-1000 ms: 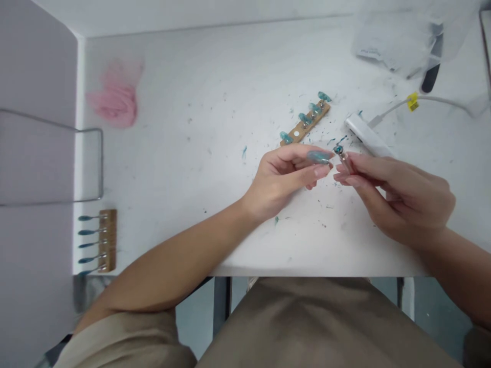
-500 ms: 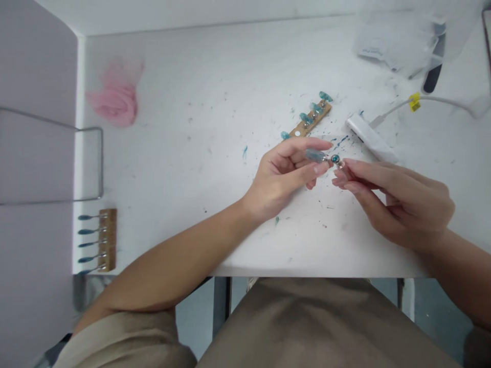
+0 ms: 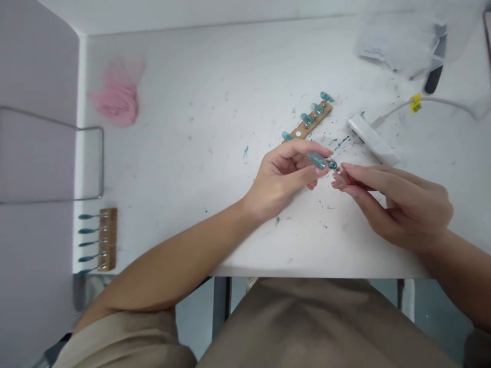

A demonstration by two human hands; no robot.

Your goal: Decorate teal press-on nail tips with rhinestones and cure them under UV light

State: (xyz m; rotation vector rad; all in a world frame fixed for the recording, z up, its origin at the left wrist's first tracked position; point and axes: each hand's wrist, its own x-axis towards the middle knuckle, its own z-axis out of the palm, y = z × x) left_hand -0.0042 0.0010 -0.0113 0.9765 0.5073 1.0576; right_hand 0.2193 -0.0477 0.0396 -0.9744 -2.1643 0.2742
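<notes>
The left hand (image 3: 278, 186) pinches a teal nail (image 3: 317, 160) between thumb and forefinger, over the near side of the table (image 3: 172, 153), right of its middle. The right hand (image 3: 406, 204) grips a slim tool (image 3: 341, 177) in its fingertips, its round tip at the nail's right end; whether they touch, I cannot tell. Good work here probably asks for a firm but light pinch, since the nail looks thin, and for small wrist movements. Resting both forearms should steady the tip. The rack (image 3: 305, 130) stands just beyond the left fingers, so knuckles should keep off it.
</notes>
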